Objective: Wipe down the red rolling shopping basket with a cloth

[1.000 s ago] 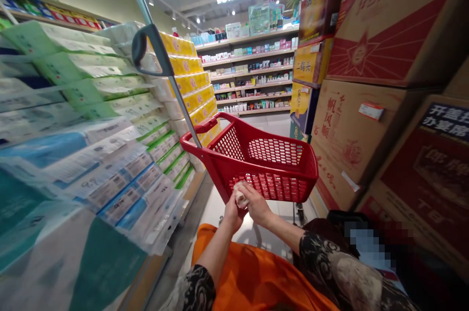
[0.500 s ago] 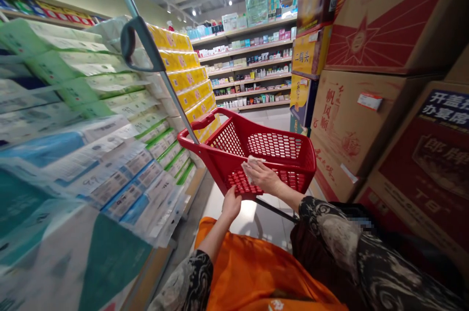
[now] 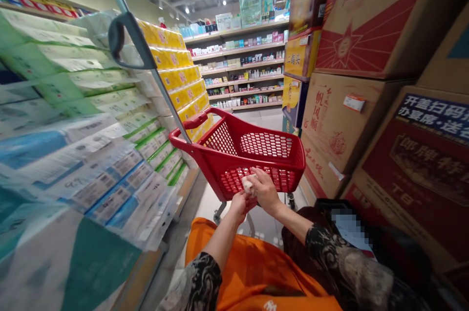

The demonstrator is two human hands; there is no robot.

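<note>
A red plastic shopping basket trolley [image 3: 205,157] with perforated sides stands in front of me, its long pull handle [image 3: 142,52] slanting up to the left. My right hand [image 3: 266,192] is closed around a crumpled whitish cloth [image 3: 249,185], which lies against the lower part of the basket's near side. Close beside it, my left hand [image 3: 239,206] has its fingers curled at the basket's bottom edge. The fingertips of that hand are partly hidden. The two hands almost meet below the holed panel.
Stacked tissue packs [image 3: 110,179] line the left, with yellow packs [image 3: 176,76] behind. Cardboard cartons [image 3: 337,115] rise close on the right. Shelves of small cosmetics [image 3: 245,61] stand at the back. A dark object [image 3: 388,247], partly blurred out, lies by my right arm.
My right hand has moved down with the cloth, from the basket's upper side toward the bottom edge. My left hand has shifted slightly right, so the hands are closer together. The view has turned slightly.
</note>
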